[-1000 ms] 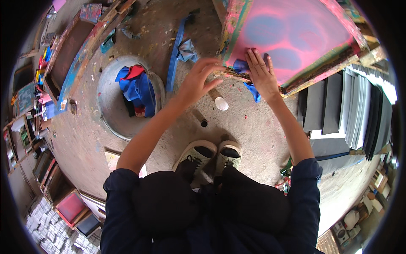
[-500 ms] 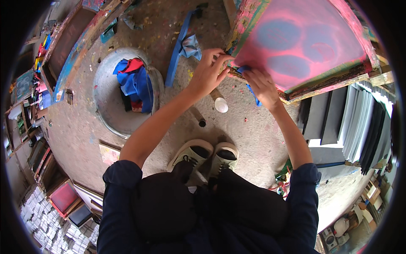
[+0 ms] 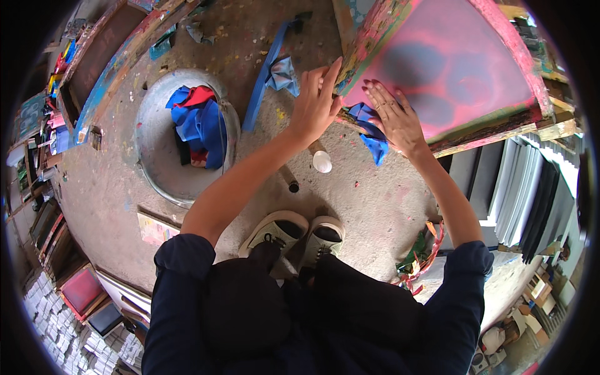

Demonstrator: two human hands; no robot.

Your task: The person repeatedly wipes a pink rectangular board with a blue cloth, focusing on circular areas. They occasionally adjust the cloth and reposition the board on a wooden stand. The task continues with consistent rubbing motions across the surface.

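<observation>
A framed screen (image 3: 494, 37) with pink-stained mesh and several grey-blue rounded patches leans at the upper right. At its near left corner my left hand (image 3: 312, 107) grips the worn wooden edge, fingers stretched along the outer side and thumb by the corner. My right hand (image 3: 399, 122) lies palm down on the lower part of the mesh, its fingers spread. A blue cloth (image 3: 375, 147) is caught beneath that hand at the thumb side, and one end hangs over the lower frame edge. The palm hides part of it.
A round metal basin (image 3: 156, 165) with blue and red cloths (image 3: 206, 128) stands left. A blue strip (image 3: 261, 87), crumpled light-blue cloth (image 3: 283, 76), a white-ended tube (image 3: 322, 162) and a dark-ended tube (image 3: 292, 186) lie on the floor. Stacked sheets (image 3: 506, 187) stand right.
My right hand has slid up onto the mesh and its fingers have spread, baring more of the blue cloth. My left fingers have straightened along the frame. The view has shifted slightly.
</observation>
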